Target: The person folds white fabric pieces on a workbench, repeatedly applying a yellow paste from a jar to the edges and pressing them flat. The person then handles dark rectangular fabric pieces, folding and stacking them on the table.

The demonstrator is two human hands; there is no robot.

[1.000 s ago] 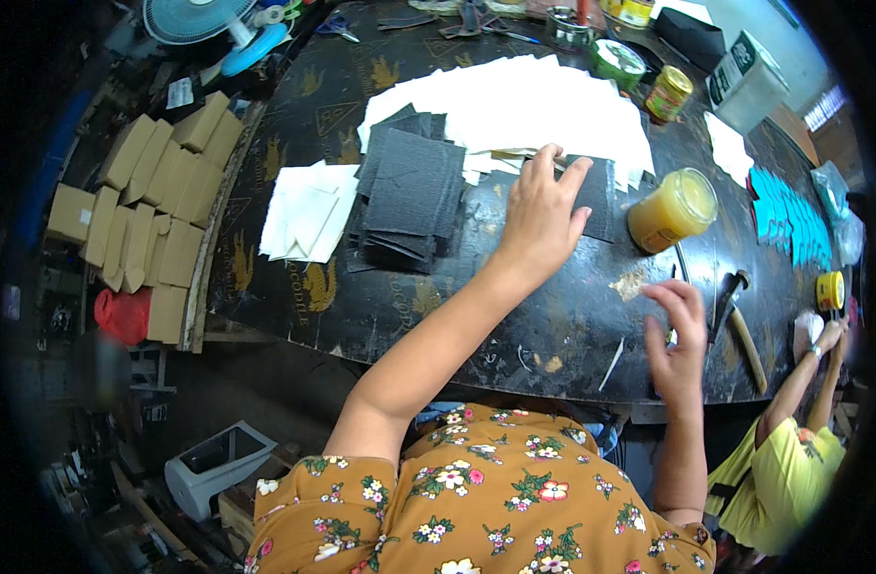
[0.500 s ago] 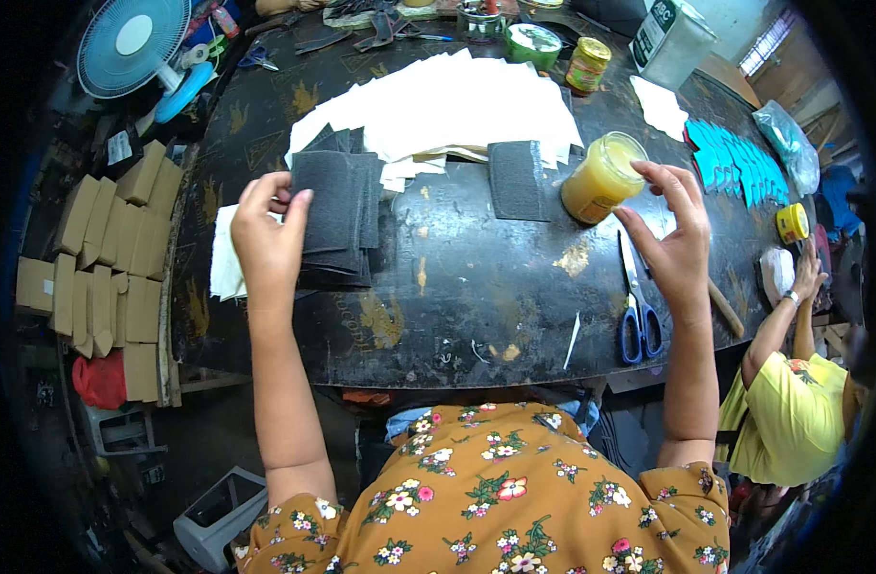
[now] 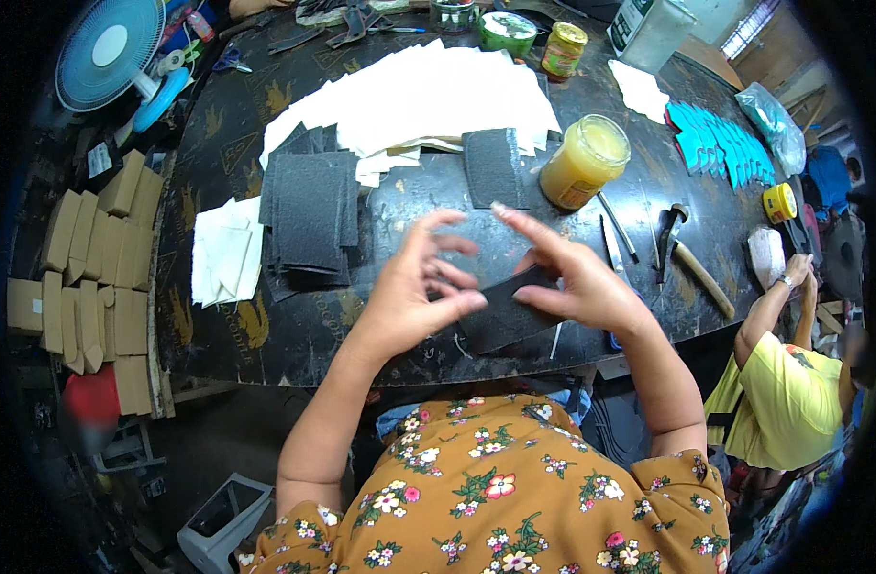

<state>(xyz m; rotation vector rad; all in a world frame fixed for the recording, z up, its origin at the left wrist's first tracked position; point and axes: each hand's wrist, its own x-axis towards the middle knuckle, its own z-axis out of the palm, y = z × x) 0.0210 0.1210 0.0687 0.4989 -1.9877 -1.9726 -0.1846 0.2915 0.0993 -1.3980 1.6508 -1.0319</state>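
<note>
My right hand point(image 3: 586, 287) pinches a dark rectangular fabric piece point(image 3: 503, 318) between thumb and fingers, low over the table's near part, its index finger stretched out. My left hand point(image 3: 404, 292) is open, fingers apart, its thumb close to the left edge of that piece; whether they touch I cannot tell. To the left lies a stack of dark grey fabric pieces point(image 3: 306, 210). Another grey piece point(image 3: 493, 170) lies flat beyond my hands, beside an uncapped glass jar point(image 3: 585, 163) of yellowish stuff. Scissors point(image 3: 612, 244) are partly hidden by my right forearm.
White sheets point(image 3: 409, 100) fan across the table point(image 3: 218, 335), with a smaller white pile point(image 3: 227, 253) at left. A hammer point(image 3: 703, 277) lies at right, near blue-green cut pieces point(image 3: 720, 148). A person in yellow point(image 3: 787, 402) is at far right. Cardboard pieces point(image 3: 103, 258) stand at left.
My left hand has moved from the grey stack toward the middle. My right hand has left the jar and now holds a dark piece. The view has shifted slightly.
</note>
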